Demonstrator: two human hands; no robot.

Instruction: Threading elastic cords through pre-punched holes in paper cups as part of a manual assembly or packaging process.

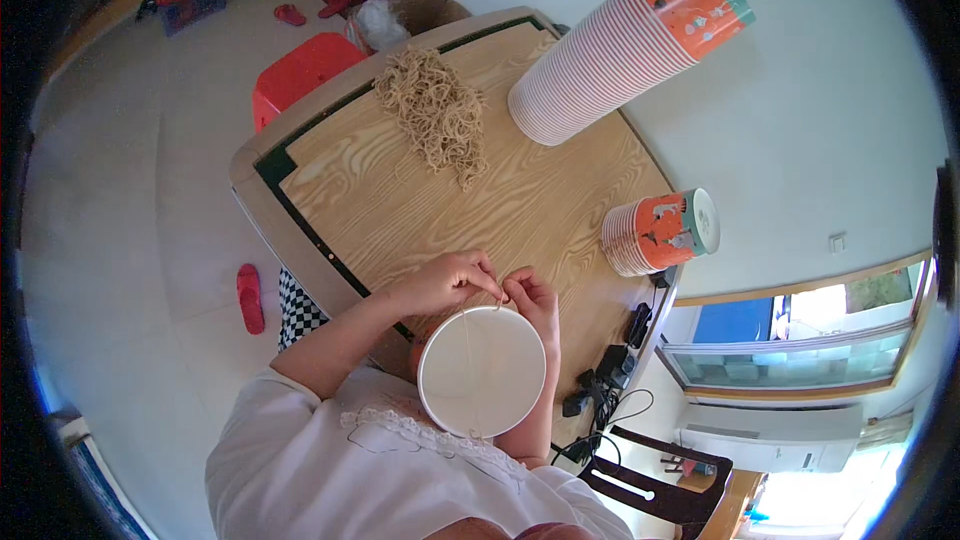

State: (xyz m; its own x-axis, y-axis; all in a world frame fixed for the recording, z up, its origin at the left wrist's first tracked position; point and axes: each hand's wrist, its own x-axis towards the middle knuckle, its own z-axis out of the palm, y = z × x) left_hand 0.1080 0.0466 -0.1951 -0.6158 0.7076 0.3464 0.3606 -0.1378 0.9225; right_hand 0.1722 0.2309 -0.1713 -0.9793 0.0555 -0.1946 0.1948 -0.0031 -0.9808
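Observation:
A paper bucket (482,380), white inside with a bit of orange outside, is tilted against my front, its mouth facing up. Thin beige string (467,345) runs across the mouth and meets its far rim. At that rim my left hand (452,280) pinches the string between its fingertips. Beside it, my right hand (534,302) also has its fingers closed on the string, its forearm passing behind the bucket. The knot or hole under the fingertips is too small to make out. On the table (370,210) lies a loose heap of beige strings (435,110).
A tall stack of nested paper buckets (620,55) leans at the far right. A shorter stack (660,232) lies at the right edge. Black adapters and cables (605,375) crowd the near right side. A red stool (305,70) stands beyond the left edge.

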